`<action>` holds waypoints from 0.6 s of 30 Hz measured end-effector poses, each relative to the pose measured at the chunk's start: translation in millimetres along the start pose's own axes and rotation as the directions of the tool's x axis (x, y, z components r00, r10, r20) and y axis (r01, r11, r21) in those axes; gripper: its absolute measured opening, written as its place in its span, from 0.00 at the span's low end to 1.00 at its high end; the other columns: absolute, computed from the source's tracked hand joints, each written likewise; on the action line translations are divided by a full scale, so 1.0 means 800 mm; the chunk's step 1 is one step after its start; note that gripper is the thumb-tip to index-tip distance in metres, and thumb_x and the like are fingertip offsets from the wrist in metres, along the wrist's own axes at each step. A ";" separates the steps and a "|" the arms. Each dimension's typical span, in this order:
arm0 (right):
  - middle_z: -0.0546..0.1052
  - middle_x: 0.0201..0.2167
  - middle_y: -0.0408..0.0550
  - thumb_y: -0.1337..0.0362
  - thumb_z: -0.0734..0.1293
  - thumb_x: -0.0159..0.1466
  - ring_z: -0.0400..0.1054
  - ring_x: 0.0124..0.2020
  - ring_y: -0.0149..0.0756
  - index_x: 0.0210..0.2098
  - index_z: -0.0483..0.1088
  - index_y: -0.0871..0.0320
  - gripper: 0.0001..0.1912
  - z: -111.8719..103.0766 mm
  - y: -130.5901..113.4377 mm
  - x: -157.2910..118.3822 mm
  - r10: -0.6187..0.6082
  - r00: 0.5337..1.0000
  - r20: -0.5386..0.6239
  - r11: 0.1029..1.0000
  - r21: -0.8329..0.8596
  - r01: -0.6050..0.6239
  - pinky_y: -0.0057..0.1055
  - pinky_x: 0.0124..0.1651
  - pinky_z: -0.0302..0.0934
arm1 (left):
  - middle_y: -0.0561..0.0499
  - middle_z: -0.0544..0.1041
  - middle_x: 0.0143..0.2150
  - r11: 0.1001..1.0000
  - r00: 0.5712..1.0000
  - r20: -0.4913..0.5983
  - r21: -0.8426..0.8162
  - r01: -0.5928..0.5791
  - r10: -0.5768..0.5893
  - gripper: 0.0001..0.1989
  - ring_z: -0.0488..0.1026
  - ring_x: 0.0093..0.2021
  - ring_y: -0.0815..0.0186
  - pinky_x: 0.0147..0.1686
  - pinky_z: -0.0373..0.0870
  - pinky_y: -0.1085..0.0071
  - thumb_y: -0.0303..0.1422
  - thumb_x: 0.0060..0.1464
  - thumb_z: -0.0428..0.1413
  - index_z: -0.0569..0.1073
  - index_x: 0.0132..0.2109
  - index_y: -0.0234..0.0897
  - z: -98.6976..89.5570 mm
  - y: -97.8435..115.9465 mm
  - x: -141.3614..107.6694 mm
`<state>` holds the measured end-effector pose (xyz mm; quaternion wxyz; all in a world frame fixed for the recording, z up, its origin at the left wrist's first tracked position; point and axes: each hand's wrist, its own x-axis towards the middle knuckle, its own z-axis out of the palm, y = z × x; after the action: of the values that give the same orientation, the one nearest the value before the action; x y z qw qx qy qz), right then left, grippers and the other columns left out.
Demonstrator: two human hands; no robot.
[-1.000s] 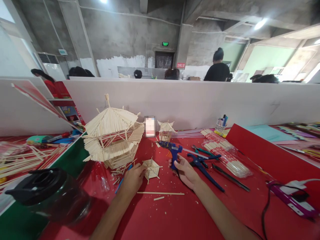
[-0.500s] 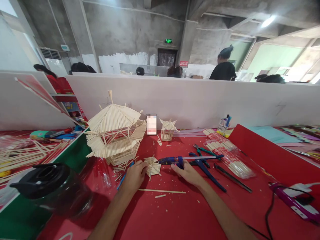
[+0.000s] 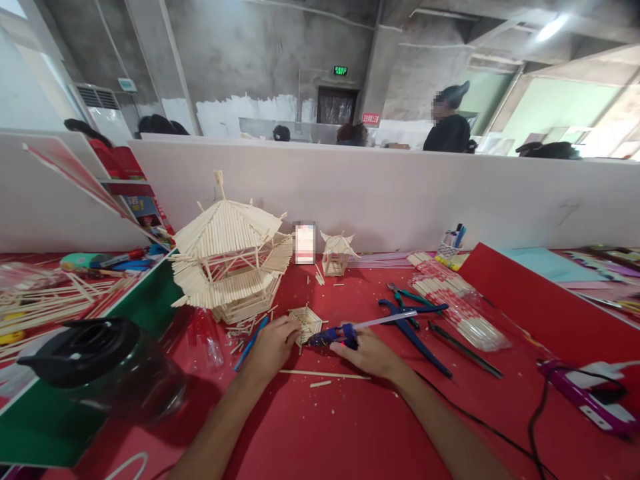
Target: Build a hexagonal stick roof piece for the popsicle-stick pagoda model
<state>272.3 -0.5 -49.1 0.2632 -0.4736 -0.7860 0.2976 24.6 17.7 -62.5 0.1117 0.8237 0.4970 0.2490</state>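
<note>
My right hand (image 3: 364,348) is wrapped round a dark blue glue gun (image 3: 330,337), a clear glue stick jutting from its back. Its nozzle points left, at the lower part of a small web-like hexagon of sticks (image 3: 309,320). The fingers of my left hand (image 3: 274,341) are closed on the hexagon's left edge. Behind my left hand stands a large stick pavilion (image 3: 230,260) with a pointed roof. A tiny stick pavilion (image 3: 338,255) is farther back.
Pliers (image 3: 410,320) and bagged sticks (image 3: 460,307) lie right of the glue gun. A dark bottle (image 3: 105,367) stands at left. A purple power strip (image 3: 590,400) with cables is at right. One long stick (image 3: 325,375) lies in front of the hands.
The glue gun's nozzle has moved down and slightly left along the hexagon, and its back end has tilted up. My left hand still grips the edge. The head view has shifted slightly.
</note>
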 end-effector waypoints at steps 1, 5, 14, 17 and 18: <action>0.79 0.37 0.51 0.52 0.63 0.65 0.71 0.40 0.43 0.39 0.79 0.55 0.16 0.001 -0.001 0.000 0.000 1.000 0.003 1.000 -0.020 0.000 0.35 0.46 0.63 | 0.50 0.76 0.35 1.000 1.000 0.002 -0.006 0.001 -0.001 0.09 0.73 0.37 0.66 0.38 0.66 0.73 0.27 0.62 0.53 0.78 0.39 0.38 0.000 0.000 0.000; 0.78 0.37 0.50 0.53 0.62 0.67 0.70 0.38 0.41 0.39 0.78 0.55 0.16 0.003 -0.001 0.000 -0.012 1.000 0.006 0.997 -0.075 0.013 0.33 0.45 0.61 | 0.50 0.76 0.35 0.999 1.000 0.021 -0.033 0.019 -0.018 0.09 0.74 0.37 0.66 0.39 0.66 0.73 0.28 0.62 0.53 0.78 0.39 0.38 -0.002 0.001 0.001; 0.77 0.36 0.50 0.54 0.61 0.68 0.68 0.37 0.39 0.38 0.77 0.55 0.16 0.006 -0.001 0.002 -0.055 0.998 0.013 0.988 -0.141 0.056 0.33 0.44 0.59 | 0.50 0.75 0.35 0.999 0.997 0.059 -0.019 0.051 -0.049 0.10 0.73 0.36 0.65 0.37 0.65 0.73 0.28 0.62 0.52 0.78 0.38 0.38 -0.006 0.006 0.002; 0.77 0.37 0.50 0.53 0.61 0.68 0.68 0.37 0.40 0.39 0.77 0.55 0.16 0.006 -0.001 0.001 -0.048 0.999 0.015 0.989 -0.136 0.050 0.33 0.43 0.59 | 0.50 0.75 0.35 0.999 0.997 0.065 -0.011 0.047 -0.046 0.10 0.72 0.36 0.65 0.36 0.64 0.73 0.28 0.62 0.52 0.78 0.37 0.38 -0.006 0.006 0.002; 0.77 0.37 0.49 0.53 0.61 0.68 0.68 0.37 0.40 0.39 0.77 0.55 0.16 0.006 -0.001 0.000 -0.048 0.999 0.013 0.990 -0.134 0.050 0.33 0.44 0.59 | 0.50 0.75 0.35 0.999 0.997 0.064 -0.010 0.047 -0.046 0.10 0.72 0.36 0.65 0.36 0.64 0.73 0.28 0.62 0.51 0.78 0.37 0.38 -0.006 0.006 0.002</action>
<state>268.0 -1.6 -51.8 0.2341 -0.4692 -0.8170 0.2400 26.2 16.3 -55.6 0.1380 0.8188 0.5108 0.2228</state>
